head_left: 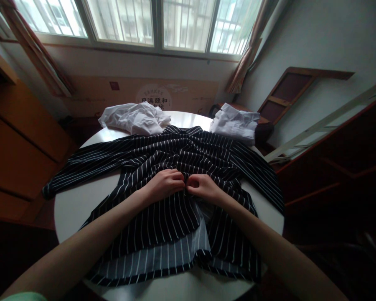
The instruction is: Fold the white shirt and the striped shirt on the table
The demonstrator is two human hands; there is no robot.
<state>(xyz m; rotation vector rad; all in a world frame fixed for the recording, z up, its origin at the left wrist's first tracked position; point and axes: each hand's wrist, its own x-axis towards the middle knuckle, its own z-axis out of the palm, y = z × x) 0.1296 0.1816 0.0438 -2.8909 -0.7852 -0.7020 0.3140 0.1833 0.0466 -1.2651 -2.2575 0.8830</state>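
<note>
A black shirt with thin white stripes (pixel 188 159) lies spread over a round white table (pixel 72 205), its sleeves reaching left and right. My left hand (pixel 166 184) and my right hand (pixel 203 187) meet at the middle of the shirt front, fingers curled and pinching the fabric at the front opening. Below my hands the lower front falls open and shows the paler inside of the cloth.
A crumpled white garment (pixel 134 118) lies at the table's far left and a folded white one (pixel 235 122) at the far right. Wooden cabinets stand to the left, a wooden frame and rails to the right, and windows lie beyond.
</note>
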